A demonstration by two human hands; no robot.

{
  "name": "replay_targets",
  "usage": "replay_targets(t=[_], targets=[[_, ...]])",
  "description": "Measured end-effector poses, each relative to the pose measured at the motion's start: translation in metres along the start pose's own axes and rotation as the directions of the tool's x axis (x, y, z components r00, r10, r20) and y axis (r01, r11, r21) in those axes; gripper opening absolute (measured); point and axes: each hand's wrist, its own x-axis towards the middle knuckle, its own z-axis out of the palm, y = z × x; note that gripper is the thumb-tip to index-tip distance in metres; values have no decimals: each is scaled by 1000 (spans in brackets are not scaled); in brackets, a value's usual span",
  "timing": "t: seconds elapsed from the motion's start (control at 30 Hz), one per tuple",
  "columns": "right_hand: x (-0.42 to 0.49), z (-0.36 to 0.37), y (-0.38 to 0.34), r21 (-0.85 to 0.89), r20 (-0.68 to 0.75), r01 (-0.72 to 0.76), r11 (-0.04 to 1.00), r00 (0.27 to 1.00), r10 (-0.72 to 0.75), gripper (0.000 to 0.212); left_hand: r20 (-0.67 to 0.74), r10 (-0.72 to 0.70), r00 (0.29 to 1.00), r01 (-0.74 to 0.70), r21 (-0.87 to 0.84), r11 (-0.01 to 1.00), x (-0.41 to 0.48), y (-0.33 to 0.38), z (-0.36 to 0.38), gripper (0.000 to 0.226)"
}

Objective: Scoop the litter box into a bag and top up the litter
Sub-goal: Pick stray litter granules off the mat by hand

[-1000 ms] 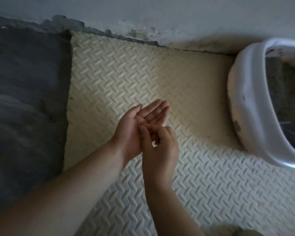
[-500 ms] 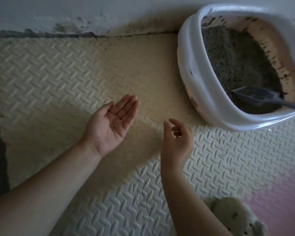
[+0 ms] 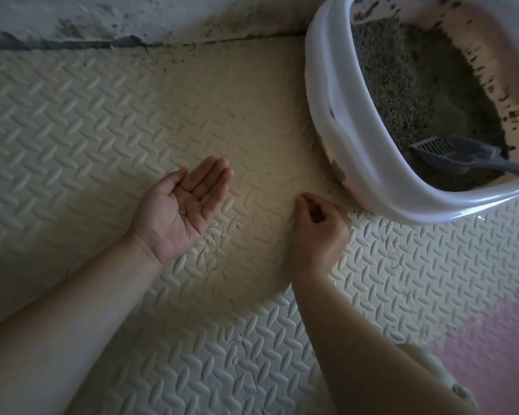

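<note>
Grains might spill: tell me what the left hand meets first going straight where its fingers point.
Probably the white outer wall of the litter box. The left hand points up-right across the mat; its height is unclear, so it might clear the rim.

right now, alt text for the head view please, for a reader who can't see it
A left hand, palm up over a cream foam mat, holds a few litter granules; the right hand curls its fingers at the mat. A white litter box with a grey scoop in it sits upper right.
</note>
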Motion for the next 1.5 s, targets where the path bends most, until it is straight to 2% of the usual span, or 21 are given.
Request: replay_targets(t=[0.2, 0.4, 0.53, 0.67, 0.73, 0.83, 0.9, 1.0, 1.2, 1.37, 1.5], targets=[[6, 25, -18, 20, 153, 82, 996, 985, -84, 22, -80, -3, 997, 7, 43, 999, -3, 3, -1, 44], [10, 41, -28, -42, 167, 88, 995, 983, -80, 17, 20, -42, 999, 43, -52, 998, 1, 2, -2, 58], [13, 44, -32, -41, 161, 69, 997, 985, -62, 6, 68, -41, 997, 47, -77, 996, 5, 5, -4, 55], [10, 47, -36, -118, 159, 161, 980, 977, -142, 17, 69, -40, 997, 48, -123, 991, 4, 6, 0, 51], [10, 47, -38, -132, 161, 163, 978, 977, -141, 19, 33, 8, 999, -4, -146, 989, 1, 5, 7, 48], [1, 42, -50, -33, 147, 134, 990, 981, -128, 14, -58, 104, 993, -110, -115, 987, 2, -1, 20, 52], [-23, 35, -65, 50, 168, 251, 967, 952, -256, 11, -84, 144, 986, -151, -85, 985, 5, -5, 26, 57], [-74, 29, -76, 94, 266, 386, 918, 879, -396, 19, -85, 148, 985, -155, -82, 985, 5, -12, 32, 60], [-98, 35, -65, 118, 226, 286, 951, 925, -306, 25, -60, 128, 990, -131, -59, 990, -5, -20, 39, 59], [-94, 25, -65, 142, 257, 359, 923, 887, -384, 19, -90, 123, 988, -131, -85, 988, -9, -19, 44, 59], [-87, 15, -62, 204, 189, 307, 930, 920, -345, 11, -94, 107, 990, -117, -110, 987, -9, -17, 46, 59]])
